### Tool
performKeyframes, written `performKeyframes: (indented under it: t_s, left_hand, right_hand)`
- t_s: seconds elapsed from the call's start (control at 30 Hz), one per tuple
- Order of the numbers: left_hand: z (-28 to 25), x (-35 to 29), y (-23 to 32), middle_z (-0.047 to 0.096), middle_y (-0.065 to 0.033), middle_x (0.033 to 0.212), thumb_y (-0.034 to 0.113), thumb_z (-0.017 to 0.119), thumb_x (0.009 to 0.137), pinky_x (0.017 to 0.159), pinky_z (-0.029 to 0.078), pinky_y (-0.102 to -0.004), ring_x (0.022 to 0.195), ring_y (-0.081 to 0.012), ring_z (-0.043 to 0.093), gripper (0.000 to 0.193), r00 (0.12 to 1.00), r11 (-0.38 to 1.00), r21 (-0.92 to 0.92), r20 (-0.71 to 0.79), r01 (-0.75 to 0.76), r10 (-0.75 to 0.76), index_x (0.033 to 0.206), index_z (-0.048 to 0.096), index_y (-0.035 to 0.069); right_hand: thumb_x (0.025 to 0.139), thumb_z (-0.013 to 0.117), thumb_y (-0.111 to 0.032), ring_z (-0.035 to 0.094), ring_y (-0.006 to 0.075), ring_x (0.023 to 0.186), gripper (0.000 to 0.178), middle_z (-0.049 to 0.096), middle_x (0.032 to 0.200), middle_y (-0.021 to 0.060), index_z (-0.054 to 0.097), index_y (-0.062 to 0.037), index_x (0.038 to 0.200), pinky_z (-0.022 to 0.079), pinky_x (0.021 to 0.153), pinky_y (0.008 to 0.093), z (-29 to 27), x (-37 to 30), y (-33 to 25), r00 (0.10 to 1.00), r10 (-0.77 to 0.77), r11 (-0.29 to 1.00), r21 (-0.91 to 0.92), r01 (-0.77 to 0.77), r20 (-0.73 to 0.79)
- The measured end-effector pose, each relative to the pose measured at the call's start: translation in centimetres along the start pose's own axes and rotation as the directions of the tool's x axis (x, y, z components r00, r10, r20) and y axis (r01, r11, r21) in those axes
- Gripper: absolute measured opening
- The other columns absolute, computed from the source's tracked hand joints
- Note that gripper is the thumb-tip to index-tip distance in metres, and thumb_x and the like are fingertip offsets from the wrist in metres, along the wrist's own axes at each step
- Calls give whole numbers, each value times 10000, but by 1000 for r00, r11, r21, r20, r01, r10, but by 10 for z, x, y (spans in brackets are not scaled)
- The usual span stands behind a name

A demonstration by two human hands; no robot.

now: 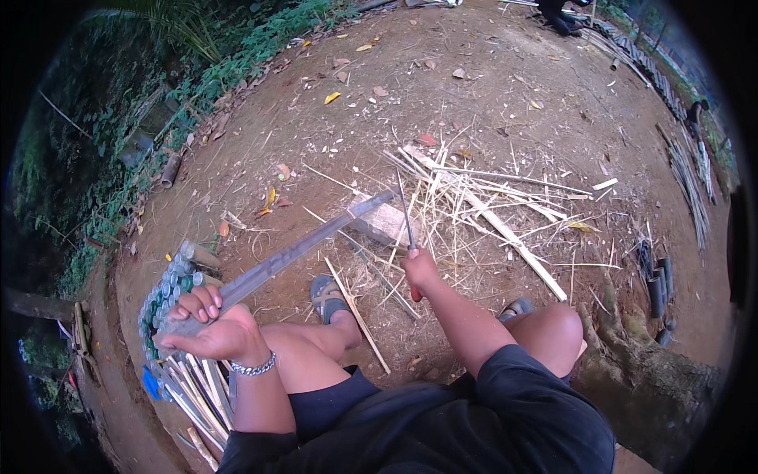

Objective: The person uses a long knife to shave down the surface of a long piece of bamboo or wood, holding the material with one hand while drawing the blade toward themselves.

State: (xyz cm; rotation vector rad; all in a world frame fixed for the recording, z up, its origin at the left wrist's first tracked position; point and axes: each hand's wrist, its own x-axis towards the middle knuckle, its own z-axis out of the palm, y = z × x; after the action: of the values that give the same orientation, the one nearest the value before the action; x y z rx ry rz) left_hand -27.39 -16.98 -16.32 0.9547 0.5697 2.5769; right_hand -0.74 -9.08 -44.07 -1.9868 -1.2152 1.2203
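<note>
My left hand (209, 324), palm up with fingers curled over the edge, grips the near end of a long flat grey slat (292, 254), which looks like split bamboo. The slat slants up and to the right, its far end over a pale wooden block (385, 224) on the ground. In my right hand (419, 268) is a knife with a red handle, closed in my fist. Its narrow blade (406, 207) points away from me, the tip close to the slat's far end. Whether blade and slat touch, I cannot tell.
Pale split strips and shavings (474, 201) lie heaped beyond the block. Beside my left leg are a bundle of strips (197, 395) and stacked bottles (170, 288). A tree stump (655, 387) stands at right, near dark tubes (660, 292). Greenery (213, 79) borders the left.
</note>
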Motion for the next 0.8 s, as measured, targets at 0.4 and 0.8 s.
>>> performKeyframes:
  t_s: [0.4,0.8]
  left_hand:
    - [41,-16,-21,572,-119,866,496,393,998,780,500,-334,806,-213,572,512,979,930,336,-77,-152,188,1037,449,-12]
    - [131,49,115,484,-70,706,388,520,980,580,445,-286,641,-165,491,397,957,962,42,117,-270,264,1083,469,8]
  right_hand:
    - [776,646,-251,661,367,920,319,675,975,211,643,-14,989,516,813,439,-67,-62,89,980,183,983,45,-180,-75]
    - [777,695,-160,576,194,558,202,578,654,95,547,-29,813,466,521,368,-99,-129,66,995,-47,953,295,72,-91]
